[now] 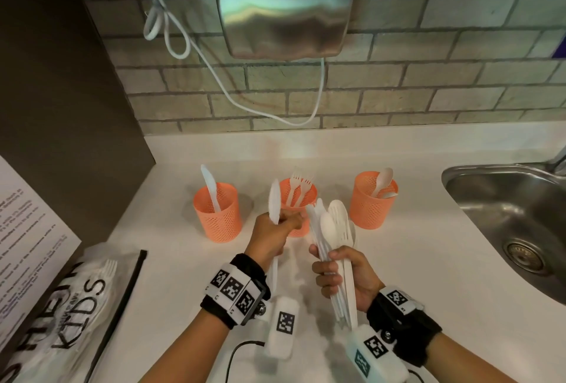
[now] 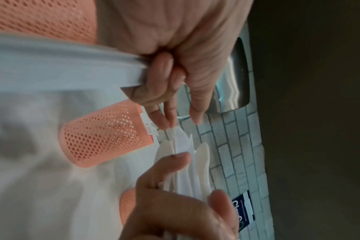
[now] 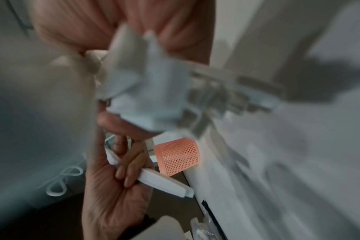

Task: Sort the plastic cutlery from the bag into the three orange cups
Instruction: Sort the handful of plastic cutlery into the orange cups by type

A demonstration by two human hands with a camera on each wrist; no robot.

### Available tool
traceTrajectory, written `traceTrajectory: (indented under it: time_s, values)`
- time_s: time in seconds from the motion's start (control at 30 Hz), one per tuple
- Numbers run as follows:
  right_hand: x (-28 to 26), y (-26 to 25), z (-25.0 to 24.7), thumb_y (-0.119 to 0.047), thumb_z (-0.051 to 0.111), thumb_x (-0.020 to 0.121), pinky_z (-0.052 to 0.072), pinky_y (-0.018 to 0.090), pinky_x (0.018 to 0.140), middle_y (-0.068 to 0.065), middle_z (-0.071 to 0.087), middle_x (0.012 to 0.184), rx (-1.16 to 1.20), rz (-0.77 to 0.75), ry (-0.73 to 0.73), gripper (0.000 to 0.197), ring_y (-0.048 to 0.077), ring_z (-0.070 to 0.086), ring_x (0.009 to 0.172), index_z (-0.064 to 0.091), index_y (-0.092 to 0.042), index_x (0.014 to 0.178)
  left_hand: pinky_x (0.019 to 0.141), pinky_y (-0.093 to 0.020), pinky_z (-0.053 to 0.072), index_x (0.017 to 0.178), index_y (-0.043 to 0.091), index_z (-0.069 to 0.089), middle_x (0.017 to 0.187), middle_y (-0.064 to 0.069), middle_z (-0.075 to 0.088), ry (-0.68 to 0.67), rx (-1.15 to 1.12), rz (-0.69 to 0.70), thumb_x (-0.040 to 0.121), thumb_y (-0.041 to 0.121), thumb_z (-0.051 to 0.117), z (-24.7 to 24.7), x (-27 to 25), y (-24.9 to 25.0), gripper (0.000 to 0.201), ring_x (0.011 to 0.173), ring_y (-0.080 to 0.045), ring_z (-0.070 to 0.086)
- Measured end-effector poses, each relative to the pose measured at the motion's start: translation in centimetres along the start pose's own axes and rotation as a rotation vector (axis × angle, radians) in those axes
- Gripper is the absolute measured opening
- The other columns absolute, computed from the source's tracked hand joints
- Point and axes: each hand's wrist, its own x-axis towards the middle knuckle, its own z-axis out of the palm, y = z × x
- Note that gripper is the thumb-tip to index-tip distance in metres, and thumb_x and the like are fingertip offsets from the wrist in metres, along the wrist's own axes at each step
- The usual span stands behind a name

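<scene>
Three orange perforated plastic cups stand in a row on the white countertop (image 1: pixel 214 275): left cup (image 1: pixel 218 212) holds a knife, middle cup (image 1: pixel 296 199) forks, right cup (image 1: pixel 374 200) spoons; steel sink (image 1: pixel 502 208) right, clear printed plastic bag (image 1: pixel 76 300) front-left

Three orange cups stood in a row on the white counter (image 1: pixel 398 260), with the middle cup (image 1: pixel 298 196) as landmark: open gaps separated it from the left cup (image 1: pixel 218 214) and right cup (image 1: pixel 372 202). Bare counter lay behind it up to the brick wall (image 1: pixel 398 101), where a hand dryer (image 1: pixel 284 6) overhung. Cutlery stood up out of every cup, and beyond the right one the sink (image 1: pixel 505 214) dropped away.
</scene>
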Motion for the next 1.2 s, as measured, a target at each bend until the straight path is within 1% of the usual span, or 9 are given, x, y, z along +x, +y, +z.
traceTrajectory:
  time_s: [0.17, 0.33, 0.47, 0.6, 0.67, 0.8, 0.9, 1.03, 1.2]
  values:
    - [0.2, 0.4, 0.4, -0.012, 0.078, 0.056, 0.046, 0.023, 0.043, -0.002, 0.049, 0.051, 0.002, 0.020, -0.015, 0.035, 0.010, 0.047, 0.041, 0.069, -0.010, 0.089, 0.035, -0.013, 0.026, 0.074, 0.010, 0.061, 0.077, -0.010, 0.061, -0.001, 0.060, 0.045, 0.083, 0.026, 0.068, 1.1, -0.1, -0.2, 0.020, 0.030, -0.001, 0.038]
    - [-0.2, 0.6, 1.3, -0.015, 0.084, 0.041, 0.050, 0.026, 0.046, 0.006, 0.055, 0.059, -0.063, -0.026, 0.092, 0.048, 0.017, 0.053, 0.046, 0.068, -0.008, 0.087, 0.035, -0.015, 0.025, 0.066, 0.015, 0.051, 0.059, -0.003, 0.044, -0.018, 0.046, 0.006, 0.085, 0.019, 0.065, 1.4, 0.0, 0.0, 0.024, 0.036, -0.005, 0.034]
    - [-0.4, 0.6, 1.7, -0.016, 0.084, 0.039, 0.050, 0.026, 0.047, 0.008, 0.058, 0.065, -0.118, -0.071, 0.169, 0.058, 0.017, 0.054, 0.048, 0.065, -0.009, 0.093, 0.036, -0.015, 0.027, 0.075, 0.011, 0.056, 0.059, -0.004, 0.048, -0.047, 0.011, -0.001, 0.086, 0.019, 0.064, 1.3, 0.0, -0.2, 0.016, 0.041, -0.005, 0.044]
    - [-0.2, 0.6, 1.6, -0.018, 0.074, 0.048, 0.051, 0.025, 0.051, 0.010, 0.064, 0.075, -0.203, -0.077, 0.257, 0.047, 0.016, 0.058, 0.053, 0.069, -0.006, 0.094, 0.037, -0.011, 0.033, 0.078, 0.008, 0.058, 0.072, -0.008, 0.060, 0.018, -0.074, 0.028, 0.088, 0.014, 0.061, 1.6, -0.2, -0.3, 0.012, 0.061, -0.013, 0.057]
    - [-0.1, 0.5, 1.4, -0.023, 0.079, 0.046, 0.052, 0.023, 0.054, 0.011, 0.061, 0.078, -0.234, -0.065, 0.259, 0.047, 0.014, 0.059, 0.056, 0.074, -0.001, 0.088, 0.038, -0.009, 0.035, 0.079, 0.006, 0.058, 0.080, -0.011, 0.063, 0.094, -0.104, 0.060, 0.088, 0.012, 0.061, 1.8, -0.2, -0.4, 0.011, 0.069, -0.018, 0.060]
    - [0.0, 0.5, 1.0, -0.026, 0.071, 0.053, 0.053, 0.023, 0.055, 0.010, 0.064, 0.078, -0.285, -0.064, 0.291, 0.041, 0.013, 0.063, 0.059, 0.076, -0.002, 0.086, 0.042, -0.011, 0.039, 0.085, 0.005, 0.060, 0.085, -0.014, 0.066, 0.153, -0.061, 0.124, 0.088, 0.014, 0.061, 2.1, 0.0, -1.1, 0.010, 0.074, -0.023, 0.062]
    - [-0.2, 0.5, 1.1, -0.025, 0.069, 0.056, 0.054, 0.025, 0.054, 0.010, 0.069, 0.078, -0.287, -0.085, 0.315, 0.038, 0.014, 0.064, 0.059, 0.074, -0.003, 0.087, 0.051, -0.017, 0.045, 0.091, 0.002, 0.064, 0.085, -0.014, 0.068, 0.103, -0.042, 0.119, 0.088, 0.014, 0.062, 2.3, -0.4, -1.2, 0.013, 0.072, -0.024, 0.064]
    - [-0.5, 0.2, 1.0, -0.020, 0.058, 0.069, 0.055, 0.026, 0.056, 0.006, 0.074, 0.089, -0.327, -0.117, 0.349, 0.040, 0.014, 0.067, 0.063, 0.061, -0.004, 0.105, 0.037, -0.012, 0.033, 0.089, 0.003, 0.059, 0.080, -0.010, 0.064, 0.011, -0.038, 0.044, 0.091, 0.016, 0.057, 2.0, -0.7, -1.1, 0.013, 0.067, -0.016, 0.059]
    - [-0.9, -0.2, 1.2, -0.022, 0.055, 0.071, 0.056, 0.025, 0.060, 0.003, 0.075, 0.089, -0.401, -0.128, 0.314, 0.037, 0.013, 0.070, 0.069, 0.063, -0.005, 0.103, 0.036, -0.009, 0.034, 0.106, 0.007, 0.057, 0.091, -0.007, 0.064, -0.027, -0.167, 0.045, 0.096, 0.018, 0.048, 2.1, -1.2, -0.9, 0.017, 0.075, -0.015, 0.060]
